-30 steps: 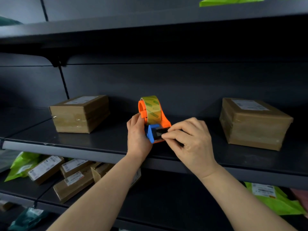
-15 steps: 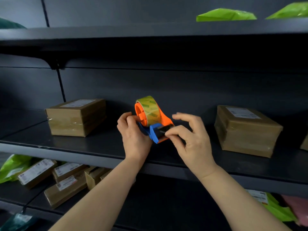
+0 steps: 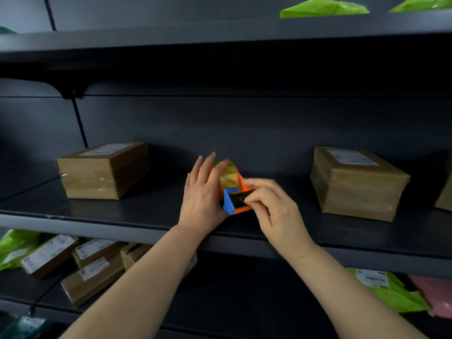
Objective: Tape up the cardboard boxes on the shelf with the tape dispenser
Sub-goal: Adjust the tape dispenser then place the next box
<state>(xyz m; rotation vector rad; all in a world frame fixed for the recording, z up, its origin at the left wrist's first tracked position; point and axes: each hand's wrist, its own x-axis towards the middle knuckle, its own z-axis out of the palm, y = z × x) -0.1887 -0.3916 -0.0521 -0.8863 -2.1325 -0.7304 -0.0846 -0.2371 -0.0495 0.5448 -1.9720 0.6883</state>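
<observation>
An orange and blue tape dispenser (image 3: 234, 192) with a yellowish roll sits over the middle of the dark shelf (image 3: 146, 214). My left hand (image 3: 201, 194) lies against its left side with straight fingers laid over the roll. My right hand (image 3: 271, 206) pinches the dispenser's black front end between thumb and forefinger. One cardboard box (image 3: 105, 170) with a white label stands to the left. Another labelled cardboard box (image 3: 354, 182) stands to the right. Both boxes are apart from my hands.
The corner of a third box (image 3: 445, 192) shows at the right edge. Several small labelled boxes (image 3: 93, 263) and green bags (image 3: 396, 292) lie on the shelf below. Green bags (image 3: 322, 8) rest on the top shelf. A pink bag (image 3: 437, 294) lies at lower right.
My left hand's fingers have straightened and risen over the tape roll. The dispenser has tipped a little, and my right hand stays pinching its front end.
</observation>
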